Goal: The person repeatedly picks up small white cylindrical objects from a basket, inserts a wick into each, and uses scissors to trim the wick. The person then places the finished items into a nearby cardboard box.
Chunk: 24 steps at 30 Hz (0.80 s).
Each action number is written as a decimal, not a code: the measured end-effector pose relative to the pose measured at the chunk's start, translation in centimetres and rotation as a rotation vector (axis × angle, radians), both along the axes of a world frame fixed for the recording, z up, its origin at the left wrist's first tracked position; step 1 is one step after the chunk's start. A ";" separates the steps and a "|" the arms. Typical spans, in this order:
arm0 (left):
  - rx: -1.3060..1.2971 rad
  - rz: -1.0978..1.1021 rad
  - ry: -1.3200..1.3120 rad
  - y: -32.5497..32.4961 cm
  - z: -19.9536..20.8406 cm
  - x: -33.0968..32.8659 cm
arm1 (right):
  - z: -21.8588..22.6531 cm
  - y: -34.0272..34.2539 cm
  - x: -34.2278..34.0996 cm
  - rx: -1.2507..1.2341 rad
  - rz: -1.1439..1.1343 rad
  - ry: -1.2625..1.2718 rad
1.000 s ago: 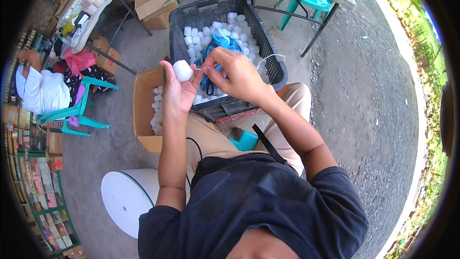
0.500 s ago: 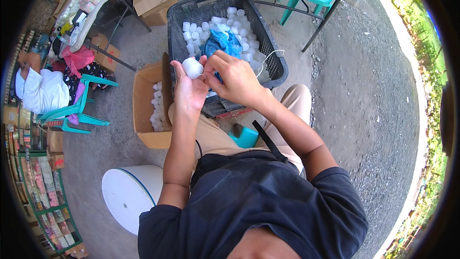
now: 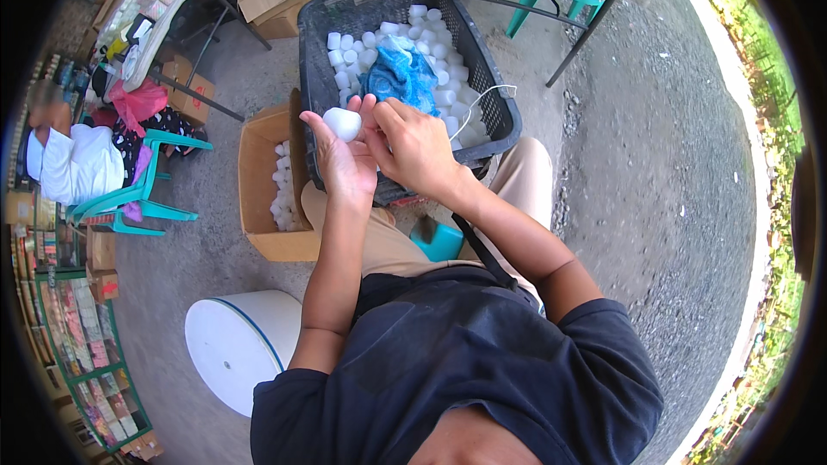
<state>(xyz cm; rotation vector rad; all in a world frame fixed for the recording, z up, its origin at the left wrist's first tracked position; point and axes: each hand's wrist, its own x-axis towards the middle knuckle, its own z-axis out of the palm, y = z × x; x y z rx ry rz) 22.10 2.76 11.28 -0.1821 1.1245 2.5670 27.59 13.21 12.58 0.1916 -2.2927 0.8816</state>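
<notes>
Over the near edge of a black plastic crate [image 3: 314,47], my left hand [image 3: 345,168] is turned palm up and holds a short white rounded cylinder [image 3: 343,124] like a small candle. My right hand [image 3: 419,151] is beside it, fingers pinched together near the cylinder's right side; whatever they pinch is too small to make out. Many similar white cylinders [image 3: 445,96] fill the crate, with a crumpled blue cloth [image 3: 402,82] on top. A thin white cord [image 3: 475,106] loops over the crate's right side.
An open cardboard box [image 3: 280,247] with more white cylinders stands left of the crate. A white round tub [image 3: 226,353] is at lower left. A person [image 3: 82,159] sits on a teal chair [image 3: 155,194] at far left. Tables [image 3: 164,21] stand on both sides beyond.
Both hands and the white cylinder stay nearly in place, with the right hand's fingers a little lower and further right. The view has shifted slightly.
</notes>
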 end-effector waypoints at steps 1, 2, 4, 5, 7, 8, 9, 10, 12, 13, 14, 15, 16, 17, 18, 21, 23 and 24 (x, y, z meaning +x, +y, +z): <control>-0.002 0.002 -0.008 0.0 0.1 0.1 | -0.1 -0.1 0.0 -0.011 -0.006 0.004; 0.026 -0.008 -0.019 -0.1 0.0 0.0 | -0.2 0.0 -0.1 -0.047 0.009 0.027; 0.079 -0.028 -0.042 -0.3 -0.3 -0.1 | -0.2 0.0 -0.1 -0.122 0.039 0.071; 0.052 -0.019 -0.045 -0.6 -0.6 -0.2 | -0.4 0.0 0.0 -0.223 0.077 0.038; 0.004 -0.006 -0.042 -0.9 -0.7 -0.6 | -0.6 0.1 -0.2 -0.420 0.152 -0.019; 0.010 -0.104 -0.004 -1.1 -0.6 -0.5 | -0.5 0.3 -0.2 -0.467 0.143 -0.049; 0.015 -0.207 0.036 -1.3 -0.1 0.0 | -0.3 0.6 0.0 -0.514 0.131 -0.076; 0.017 -0.306 0.071 -1.6 0.5 0.5 | -0.1 0.7 0.2 -0.564 0.120 -0.108; -0.077 -0.284 0.182 -1.5 0.8 1.1 | 0.6 0.8 0.4 -0.514 0.109 -0.081; -0.106 -0.256 0.215 -1.7 0.0 0.8 | 0.7 0.7 0.4 -0.510 0.129 -0.097; -0.135 -0.227 0.248 -2.0 -0.7 0.6 | 0.7 0.6 0.5 -0.506 0.148 -0.114; 0.001 -0.220 0.197 -2.2 -1.2 0.3 | 0.6 0.6 0.5 -0.509 0.145 -0.127; 0.136 -0.212 0.145 -2.5 -1.5 -0.1 | 0.5 0.5 0.7 -0.511 0.141 -0.140; 0.270 -0.203 0.094 -2.7 -1.8 -0.4 | 0.5 0.5 0.9 -0.513 0.138 -0.153; 0.350 -0.206 0.049 -2.6 -1.3 -0.6 | 0.6 0.4 1.2 -0.521 0.147 -0.175; 0.550 -0.262 -0.103 -2.6 0.6 -0.8 | 0.7 0.3 1.8 -0.510 0.165 -0.166; 0.472 -0.230 -0.060 -2.1 1.2 -0.1 | 0.1 0.1 1.5 -0.455 0.167 -0.059; 0.432 -0.212 -0.039 -2.0 1.3 0.2 | 0.0 0.0 1.4 -0.467 0.166 -0.036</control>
